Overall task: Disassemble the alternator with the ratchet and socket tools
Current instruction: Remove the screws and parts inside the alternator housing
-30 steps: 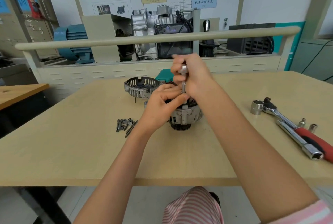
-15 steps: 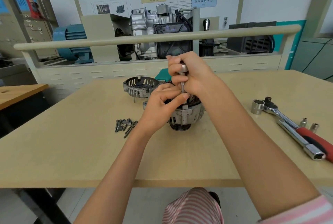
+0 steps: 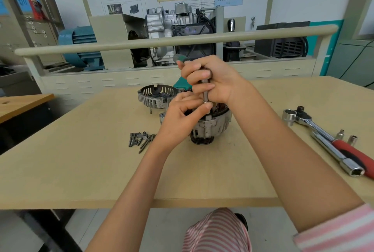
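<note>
The grey alternator (image 3: 210, 130) stands on its pulley in the middle of the wooden table (image 3: 81, 170). A slim driver tool (image 3: 205, 94) with a socket at its tip stands upright on the alternator's top. My right hand (image 3: 210, 81) grips the tool's upper shaft, fingers curled round it; a green handle end (image 3: 179, 57) shows above the fingers. My left hand (image 3: 184, 116) pinches the tool's lower end where it meets the alternator. The removed slotted end cover (image 3: 155, 95) lies behind and to the left.
Several loose bolts (image 3: 141, 140) lie left of the alternator. At the right lie a red-handled ratchet (image 3: 332, 142), a large socket (image 3: 289, 117), an extension bar (image 3: 340, 156) and two small sockets (image 3: 347, 137). A railing (image 3: 121, 46) and engine display stand behind.
My right hand has shifted slightly on the tool, fingers regripping lower. The left hand stays pinched at the tool's base on the alternator.
</note>
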Tool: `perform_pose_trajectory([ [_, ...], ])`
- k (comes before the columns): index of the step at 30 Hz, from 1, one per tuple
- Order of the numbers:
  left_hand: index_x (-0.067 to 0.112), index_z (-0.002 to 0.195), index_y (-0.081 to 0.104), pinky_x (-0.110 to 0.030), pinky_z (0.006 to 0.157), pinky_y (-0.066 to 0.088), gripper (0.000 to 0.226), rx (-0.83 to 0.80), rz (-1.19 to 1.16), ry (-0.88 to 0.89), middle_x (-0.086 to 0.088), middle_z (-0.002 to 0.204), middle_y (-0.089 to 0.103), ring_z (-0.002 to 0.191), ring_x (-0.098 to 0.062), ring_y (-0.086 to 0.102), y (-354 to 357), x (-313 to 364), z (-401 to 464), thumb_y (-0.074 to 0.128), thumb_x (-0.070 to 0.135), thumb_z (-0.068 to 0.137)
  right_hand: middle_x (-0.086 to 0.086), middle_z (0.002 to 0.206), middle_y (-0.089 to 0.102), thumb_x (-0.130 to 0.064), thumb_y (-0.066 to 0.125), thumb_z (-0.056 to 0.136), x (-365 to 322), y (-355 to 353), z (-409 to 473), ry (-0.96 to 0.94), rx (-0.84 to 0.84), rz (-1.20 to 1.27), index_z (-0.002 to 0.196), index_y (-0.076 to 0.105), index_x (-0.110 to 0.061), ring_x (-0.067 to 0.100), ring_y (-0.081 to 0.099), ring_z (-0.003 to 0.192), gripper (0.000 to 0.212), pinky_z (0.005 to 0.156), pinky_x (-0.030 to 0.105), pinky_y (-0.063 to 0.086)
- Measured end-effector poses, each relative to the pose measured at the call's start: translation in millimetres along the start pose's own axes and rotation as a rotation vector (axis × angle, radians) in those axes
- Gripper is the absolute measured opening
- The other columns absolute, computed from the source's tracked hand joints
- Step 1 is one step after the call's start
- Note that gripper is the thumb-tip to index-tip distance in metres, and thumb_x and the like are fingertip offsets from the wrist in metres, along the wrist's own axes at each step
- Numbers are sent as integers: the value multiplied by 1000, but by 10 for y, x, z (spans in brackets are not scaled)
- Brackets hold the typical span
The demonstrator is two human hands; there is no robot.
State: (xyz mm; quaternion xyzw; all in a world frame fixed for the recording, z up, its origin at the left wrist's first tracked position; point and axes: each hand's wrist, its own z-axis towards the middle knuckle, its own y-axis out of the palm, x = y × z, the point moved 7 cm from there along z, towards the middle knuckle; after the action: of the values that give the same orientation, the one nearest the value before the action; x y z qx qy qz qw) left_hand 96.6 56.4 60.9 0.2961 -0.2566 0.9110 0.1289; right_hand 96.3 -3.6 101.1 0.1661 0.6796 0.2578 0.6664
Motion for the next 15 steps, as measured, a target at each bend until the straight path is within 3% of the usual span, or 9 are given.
perform_pose_trajectory([
  [3,12,72,72,-16,93,33,22,16,-4,21,16,70,65,86,5,49,7,-25,1,59,6,89,-4,56,45,1,27,92,-76,-101,-42,-323,374,-74,90,44,-8,2,37,29,20,27,14,15],
  [5,32,68,69,-19,88,36,32,43,-19,18,28,68,62,86,0,48,0,-15,6,60,7,86,4,72,45,2,26,92,-127,-189,-171,-591,628,-69,87,39,-11,3,40,28,19,29,15,19],
  [6,37,64,66,-19,86,36,35,48,-20,27,29,65,61,84,0,47,1,5,6,59,9,85,5,74,44,1,25,93,-131,-211,-193,-635,669,-46,85,37,-11,4,40,28,18,29,14,20],
  [8,37,67,64,-16,86,34,33,46,-9,43,28,66,60,83,7,47,12,21,12,59,10,87,2,65,43,2,24,90,-133,-218,-144,-521,616,-30,81,37,-11,4,39,27,20,28,15,16],
  [11,30,69,62,-15,88,32,29,36,14,-11,25,74,59,90,10,46,9,-38,28,60,11,90,-6,43,39,1,21,89,-92,-139,-17,-212,342,14,76,39,-13,3,34,27,26,27,14,11],
  [15,19,69,67,-16,93,32,24,-4,11,-46,16,83,64,95,10,46,10,-78,22,58,13,92,-9,44,38,-1,28,94,-38,-47,-7,-84,112,36,88,44,-11,1,32,27,20,26,12,10],
])
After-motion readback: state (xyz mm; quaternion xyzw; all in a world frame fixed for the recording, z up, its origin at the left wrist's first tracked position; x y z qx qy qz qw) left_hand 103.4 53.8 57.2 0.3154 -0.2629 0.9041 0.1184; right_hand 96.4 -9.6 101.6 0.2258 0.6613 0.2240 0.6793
